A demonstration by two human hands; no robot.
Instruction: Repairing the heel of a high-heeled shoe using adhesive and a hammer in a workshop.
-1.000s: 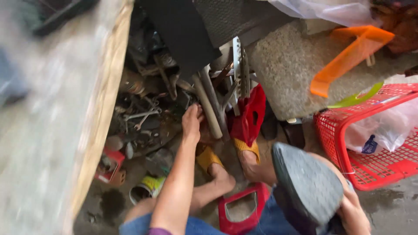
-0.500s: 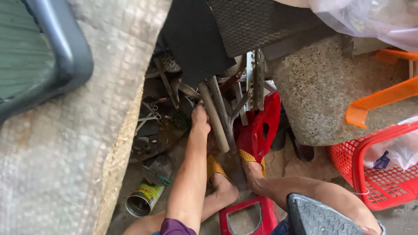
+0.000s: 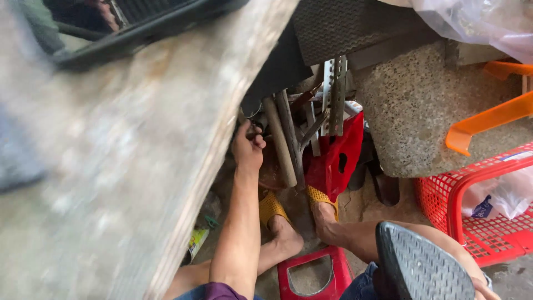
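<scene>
My left hand (image 3: 248, 149) reaches forward under the edge of a wooden tabletop (image 3: 127, 166). Its fingers are curled on a small dark tool (image 3: 254, 129) in a heap of metal parts; the heap is mostly hidden by the board. Two wooden handles (image 3: 282, 150) lean just right of the hand. At the bottom right, a clothes iron (image 3: 422, 266) with a dark soleplate faces up. Only a sliver of my right hand (image 3: 486, 286) shows behind it, holding it. My feet in yellow sandals (image 3: 272, 206) rest on the ground.
A perforated metal angle bar (image 3: 336, 94) and a red plastic piece (image 3: 340, 158) stand beside the handles. There is a speckled stone block (image 3: 422, 116), an orange plastic part (image 3: 488, 119), a red basket (image 3: 477, 214), a red stool (image 3: 311, 275) and a tin can (image 3: 197, 241).
The view has swung so the tabletop hides most of the tool heap. My left hand has pushed further in under the board. The iron has risen higher into view.
</scene>
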